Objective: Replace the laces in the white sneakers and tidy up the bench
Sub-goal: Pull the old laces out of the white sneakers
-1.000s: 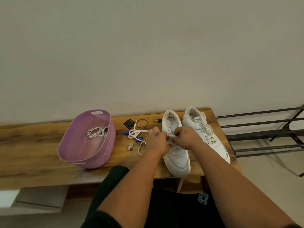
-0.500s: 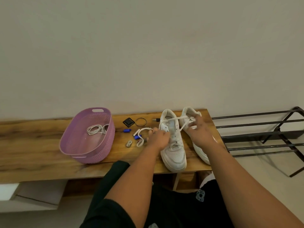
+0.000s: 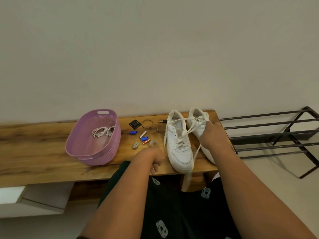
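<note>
Room: a plain pale wall stands behind a long wooden bench (image 3: 43, 152); a dark metal rack (image 3: 269, 133) is on the floor past the bench's right end.
Sneakers: two white sneakers are at the right end of the bench, toes toward the front edge. The left sneaker (image 3: 179, 145) is partly laced; the right sneaker (image 3: 198, 123) is just beside it, half hidden by the arm.
Lace: a white lace (image 3: 185, 131) runs loose from the left sneaker up to the right hand, and one end hangs down over the front edge.
Right hand: the right hand (image 3: 213, 133) is over the right sneaker, fingers curled, holding the lace up near the back edge.
Left hand: the left hand (image 3: 155, 159) is blurred at the front edge, beside the left sneaker's toe; fingers hang loosely bent, holding nothing that I can see.
Basket: a purple basket (image 3: 77, 144) stands left of the middle, with coiled white laces (image 3: 102, 131) inside.
Small things: between basket and sneakers lie a black square object (image 3: 135, 124), a ring (image 3: 147, 123), blue caps (image 3: 133, 132) and other small pieces.
</note>
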